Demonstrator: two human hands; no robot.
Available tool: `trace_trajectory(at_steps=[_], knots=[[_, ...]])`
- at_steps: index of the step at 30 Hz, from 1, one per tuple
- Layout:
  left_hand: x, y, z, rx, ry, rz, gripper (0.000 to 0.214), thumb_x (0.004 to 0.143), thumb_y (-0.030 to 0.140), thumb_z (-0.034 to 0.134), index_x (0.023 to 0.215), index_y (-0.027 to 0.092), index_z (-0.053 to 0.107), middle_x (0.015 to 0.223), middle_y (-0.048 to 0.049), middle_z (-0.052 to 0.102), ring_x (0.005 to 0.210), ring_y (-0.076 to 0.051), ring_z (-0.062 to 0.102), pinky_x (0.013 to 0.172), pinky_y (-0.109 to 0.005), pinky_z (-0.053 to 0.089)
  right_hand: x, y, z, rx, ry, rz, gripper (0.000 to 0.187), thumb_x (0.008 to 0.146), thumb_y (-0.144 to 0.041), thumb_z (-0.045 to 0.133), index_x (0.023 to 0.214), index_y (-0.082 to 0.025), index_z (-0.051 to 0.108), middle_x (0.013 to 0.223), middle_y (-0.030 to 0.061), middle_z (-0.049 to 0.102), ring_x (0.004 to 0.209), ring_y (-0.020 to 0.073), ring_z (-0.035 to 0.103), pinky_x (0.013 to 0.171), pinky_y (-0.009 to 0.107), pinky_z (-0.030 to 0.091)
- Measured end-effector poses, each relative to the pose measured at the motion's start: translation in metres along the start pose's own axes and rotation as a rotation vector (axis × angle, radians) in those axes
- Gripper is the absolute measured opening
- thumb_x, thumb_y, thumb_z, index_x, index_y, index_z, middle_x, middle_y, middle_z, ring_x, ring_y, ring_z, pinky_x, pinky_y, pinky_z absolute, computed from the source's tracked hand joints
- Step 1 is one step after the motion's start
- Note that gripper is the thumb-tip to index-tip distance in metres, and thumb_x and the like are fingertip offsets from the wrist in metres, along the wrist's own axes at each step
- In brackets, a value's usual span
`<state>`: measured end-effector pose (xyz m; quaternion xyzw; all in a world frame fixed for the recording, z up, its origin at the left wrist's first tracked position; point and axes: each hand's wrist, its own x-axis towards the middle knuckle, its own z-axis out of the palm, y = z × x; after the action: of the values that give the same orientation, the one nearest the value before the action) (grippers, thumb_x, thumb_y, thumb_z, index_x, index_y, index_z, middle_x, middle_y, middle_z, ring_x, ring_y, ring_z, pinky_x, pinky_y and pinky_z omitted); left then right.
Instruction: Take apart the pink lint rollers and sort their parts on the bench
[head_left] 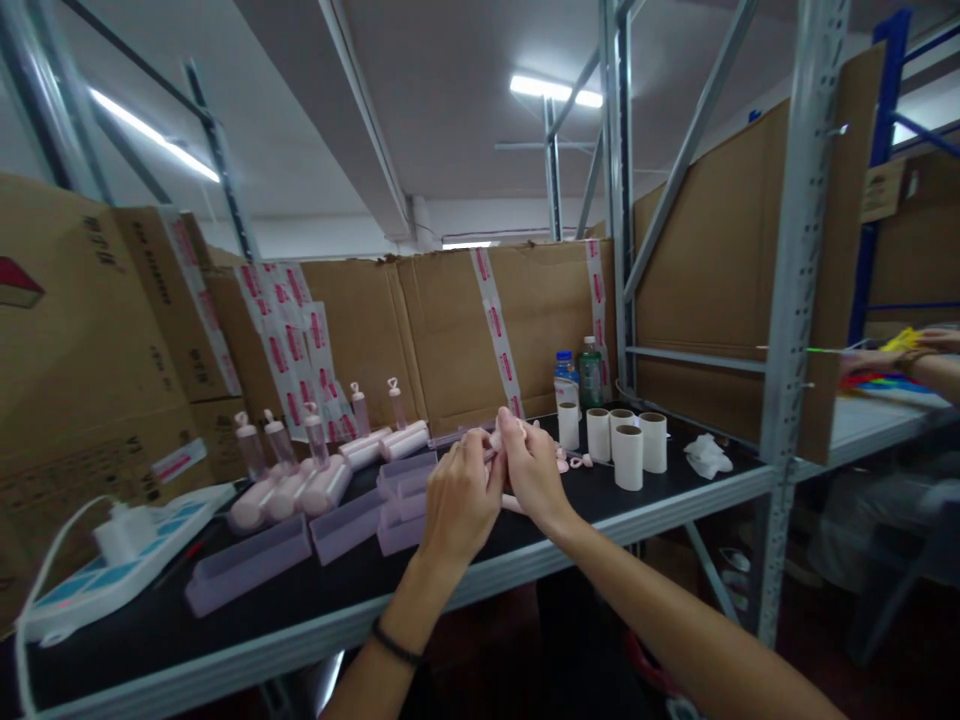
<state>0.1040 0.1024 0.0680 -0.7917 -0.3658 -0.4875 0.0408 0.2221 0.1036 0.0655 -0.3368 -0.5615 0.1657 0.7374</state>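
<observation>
Inspection covered a black-topped bench point(360, 582) at which a person worked with two bare hands; the lavender trays point(349, 532) near its front edge served as landmark for all positions. Left hand point(459, 492) and right hand point(534, 475) were raised just right of the trays, with their fingertips brought together. Both were found grasping one small pale pink piece point(495, 438), pinched between the fingers; most of it was covered, and its full shape could not be determined. A black wristband point(397, 643) was noted on the left wrist. Loose pink parts point(581, 461) lay on the bench to the right of the trays, just beyond the right hand. Farther right of the trays stood five white tubes point(628, 458), upright in a close cluster, with crumpled tissue point(707, 456) beyond them. To the right of the trays and farther back, a blue-capped bottle point(565, 372) and a green bottle point(590, 372) stood side by side. Pink cylinders point(322, 487) lay directly behind the trays; at their far ends rose five clear tubes with pink looped caps point(316, 432), whether attached or separate could not be established. Left of the trays lay a white power strip point(176, 520) bearing a plugged-in adapter point(125, 535). Well right of the trays, past a metal post point(799, 250), another person's hand point(866, 362) was observed near a yellow item point(902, 340).
</observation>
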Motion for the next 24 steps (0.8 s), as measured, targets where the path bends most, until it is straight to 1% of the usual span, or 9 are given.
trace_trajectory(at_steps=[3,5,8,10,12,14,16,20,24], knots=[[0.009,-0.003,0.004,-0.165,-0.07,-0.081,0.03,0.097,0.049,0.056,0.085,0.022,0.058,0.07,-0.0016,0.06,0.063,-0.019,0.058,0.063,-0.029,0.043,0.007,0.001,-0.005,0.229,-0.069,0.206,0.058,0.096,-0.067,0.047,0.06,-0.021,0.047,0.05,-0.0028,0.045,0.045,0.0104,0.038,0.044,0.023,0.031],[0.019,-0.016,0.003,-0.286,-0.145,-0.123,0.043,0.1,0.058,0.045,0.078,0.022,0.053,0.061,0.0019,0.052,0.052,-0.014,0.05,0.054,-0.025,0.038,0.018,0.003,-0.013,0.337,-0.095,0.31,0.061,0.096,-0.071,0.04,0.065,-0.02,0.053,0.044,-0.0043,0.041,0.036,0.0091,0.029,0.036,0.023,0.022],[0.041,-0.048,0.004,-0.289,-0.234,-0.159,0.048,0.105,0.057,0.026,0.087,0.021,0.052,0.062,0.0039,0.05,0.048,-0.012,0.046,0.049,-0.025,0.038,0.049,0.017,-0.026,0.004,-0.13,0.286,0.071,0.101,-0.07,0.023,0.08,-0.016,0.064,0.051,-0.0001,0.053,0.037,0.0104,0.039,0.037,0.022,0.029],[0.059,-0.075,0.009,-0.225,-0.295,-0.177,0.037,0.105,0.05,0.034,0.095,0.02,0.054,0.071,0.0027,0.057,0.054,-0.013,0.053,0.054,-0.026,0.045,0.076,0.034,-0.031,-0.342,-0.201,0.258,0.07,0.106,-0.062,0.023,0.084,-0.014,0.068,0.064,0.0051,0.064,0.053,0.0138,0.058,0.05,0.023,0.043],[0.08,-0.1,0.018,-0.112,-0.366,-0.181,0.028,0.102,0.043,0.051,0.097,0.017,0.058,0.076,0.001,0.061,0.062,-0.014,0.058,0.062,-0.029,0.05,0.102,0.054,-0.032,-0.539,-0.267,0.285,0.054,0.108,-0.052,0.039,0.087,-0.013,0.07,0.08,0.0075,0.071,0.076,0.0179,0.069,0.069,0.027,0.053],[0.098,-0.121,0.03,0.004,-0.449,-0.163,0.024,0.099,0.039,0.062,0.102,0.015,0.063,0.088,-0.0023,0.066,0.076,-0.016,0.064,0.073,-0.033,0.055,0.124,0.075,-0.03,-0.664,-0.313,0.333,0.033,0.104,-0.043,0.057,0.099,-0.013,0.071,0.098,0.0081,0.073,0.095,0.021,0.07,0.086,0.036,0.057],[0.111,-0.137,0.042,0.111,-0.529,-0.141,0.025,0.098,0.037,0.066,0.109,0.014,0.066,0.102,-0.0058,0.069,0.09,-0.019,0.067,0.083,-0.039,0.058,0.138,0.091,-0.026,-0.788,-0.357,0.379,0.029,0.101,-0.039,0.066,0.115,-0.014,0.068,0.115,0.0092,0.07,0.106,0.0231,0.069,0.093,0.043,0.057],[0.121,-0.159,0.063,0.264,-0.655,-0.119,0.028,0.097,0.035,0.067,0.118,0.016,0.067,0.119,-0.0091,0.068,0.104,-0.022,0.068,0.091,-0.043,0.058,0.14,0.107,-0.023,-0.964,-0.406,0.396,0.033,0.101,-0.038,0.066,0.123,-0.014,0.066,0.124,0.0111,0.067,0.111,0.0247,0.067,0.097,0.046,0.057],[0.12,-0.172,0.082,0.304,-0.69,-0.117,0.03,0.097,0.035,0.067,0.121,0.017,0.066,0.122,-0.0096,0.067,0.107,-0.023,0.067,0.091,-0.043,0.058,0.114,0.101,-0.037,-1.079,-0.43,0.284,0.033,0.103,-0.042,0.061,0.119,-0.014,0.068,0.119,0.0128,0.071,0.11,0.0253,0.068,0.096,0.042,0.054]])
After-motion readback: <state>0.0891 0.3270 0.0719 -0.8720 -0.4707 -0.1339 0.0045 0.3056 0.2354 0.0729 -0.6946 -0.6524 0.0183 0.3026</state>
